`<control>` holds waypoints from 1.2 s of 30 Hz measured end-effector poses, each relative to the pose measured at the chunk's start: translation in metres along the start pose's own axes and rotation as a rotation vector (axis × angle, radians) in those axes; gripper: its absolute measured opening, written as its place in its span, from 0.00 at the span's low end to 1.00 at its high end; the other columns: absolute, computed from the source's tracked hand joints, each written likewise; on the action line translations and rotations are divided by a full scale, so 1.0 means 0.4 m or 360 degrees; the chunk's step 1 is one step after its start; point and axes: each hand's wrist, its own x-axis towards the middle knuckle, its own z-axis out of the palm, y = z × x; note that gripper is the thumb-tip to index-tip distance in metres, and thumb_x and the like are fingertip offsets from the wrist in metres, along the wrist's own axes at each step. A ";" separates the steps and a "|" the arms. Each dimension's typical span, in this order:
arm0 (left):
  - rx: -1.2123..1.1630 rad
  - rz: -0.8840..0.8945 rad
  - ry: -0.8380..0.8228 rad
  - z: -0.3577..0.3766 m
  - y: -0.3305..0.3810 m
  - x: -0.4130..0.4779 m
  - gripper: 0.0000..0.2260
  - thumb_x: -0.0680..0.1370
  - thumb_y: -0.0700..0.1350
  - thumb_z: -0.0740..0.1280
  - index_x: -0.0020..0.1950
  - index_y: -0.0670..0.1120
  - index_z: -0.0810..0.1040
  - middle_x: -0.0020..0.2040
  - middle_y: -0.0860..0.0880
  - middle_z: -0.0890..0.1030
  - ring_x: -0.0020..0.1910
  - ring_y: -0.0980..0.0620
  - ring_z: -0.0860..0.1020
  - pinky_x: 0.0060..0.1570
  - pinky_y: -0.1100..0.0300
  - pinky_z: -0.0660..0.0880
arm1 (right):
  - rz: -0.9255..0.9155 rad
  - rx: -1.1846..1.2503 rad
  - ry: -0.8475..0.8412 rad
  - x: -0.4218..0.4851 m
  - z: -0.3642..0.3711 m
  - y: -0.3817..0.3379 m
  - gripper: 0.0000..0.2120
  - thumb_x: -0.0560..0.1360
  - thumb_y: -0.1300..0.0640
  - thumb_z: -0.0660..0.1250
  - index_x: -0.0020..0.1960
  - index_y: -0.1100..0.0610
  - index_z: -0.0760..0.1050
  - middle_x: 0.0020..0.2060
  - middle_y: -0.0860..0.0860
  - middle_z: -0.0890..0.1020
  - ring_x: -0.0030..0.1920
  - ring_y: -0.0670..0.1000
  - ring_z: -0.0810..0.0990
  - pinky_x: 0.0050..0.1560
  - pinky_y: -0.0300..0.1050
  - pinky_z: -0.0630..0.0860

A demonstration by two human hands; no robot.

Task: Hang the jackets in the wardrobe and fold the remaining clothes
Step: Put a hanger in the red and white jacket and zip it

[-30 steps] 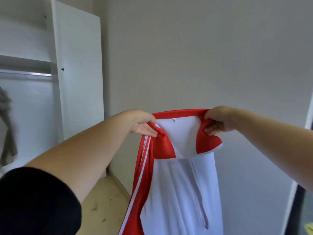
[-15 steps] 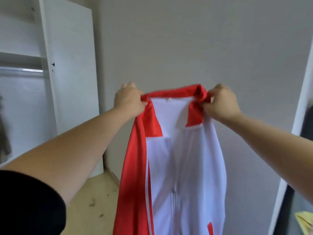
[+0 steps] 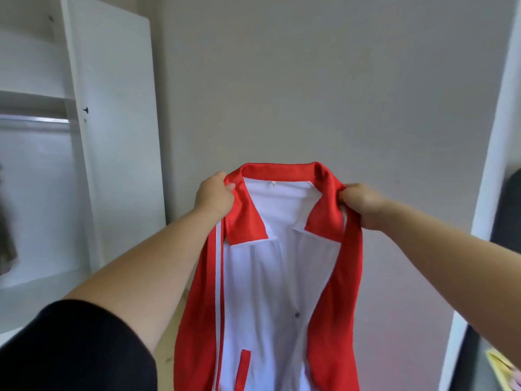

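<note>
Red-and-white jacket (image 3: 262, 292) is held up in mid-air in front of the wall, collar on top, zip front towards the camera, hem out of frame; left hand (image 3: 215, 196) pinches the shoulder seam beside the collar; right hand (image 3: 363, 204) grips bunched fabric at the other shoulder; wardrobe (image 3: 118, 108) stands open on the left, well apart from the jacket; rail (image 3: 33, 119) visible inside; a dark garment (image 3: 5, 235) at the frame edge, can't tell how it's hung; no hanger in view; my read: early stage, this jacket not yet hung, no folded clothes visible.
</note>
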 end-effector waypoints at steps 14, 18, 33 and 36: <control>-0.0070 0.0275 -0.0208 0.005 -0.023 -0.046 0.15 0.68 0.49 0.77 0.35 0.44 0.73 0.30 0.49 0.72 0.32 0.49 0.70 0.33 0.56 0.62 | -0.0252 -0.1172 -0.0170 -0.031 -0.043 0.041 0.09 0.70 0.56 0.74 0.41 0.62 0.81 0.36 0.55 0.82 0.38 0.52 0.80 0.39 0.41 0.72; 0.0238 0.0394 -0.0354 0.009 0.002 -0.045 0.13 0.69 0.48 0.76 0.41 0.38 0.80 0.38 0.41 0.80 0.40 0.43 0.76 0.38 0.55 0.68 | -0.0431 -0.1105 0.0345 -0.021 -0.007 0.049 0.12 0.73 0.55 0.69 0.34 0.58 0.74 0.35 0.58 0.80 0.41 0.59 0.80 0.37 0.44 0.67; 0.0375 0.0653 0.0288 -0.165 0.390 -0.108 0.10 0.81 0.45 0.61 0.54 0.38 0.72 0.47 0.34 0.80 0.47 0.33 0.78 0.38 0.51 0.67 | -0.0618 -0.0857 0.1238 -0.309 -0.278 -0.201 0.07 0.75 0.54 0.62 0.45 0.57 0.75 0.44 0.59 0.81 0.42 0.61 0.77 0.39 0.46 0.67; 0.0712 0.1038 0.0395 -0.232 0.504 -0.148 0.07 0.80 0.40 0.59 0.56 0.39 0.71 0.44 0.36 0.81 0.44 0.33 0.80 0.38 0.48 0.71 | -0.0668 -0.0923 0.1399 -0.419 -0.382 -0.245 0.07 0.75 0.54 0.61 0.46 0.58 0.74 0.46 0.61 0.81 0.46 0.63 0.78 0.39 0.46 0.67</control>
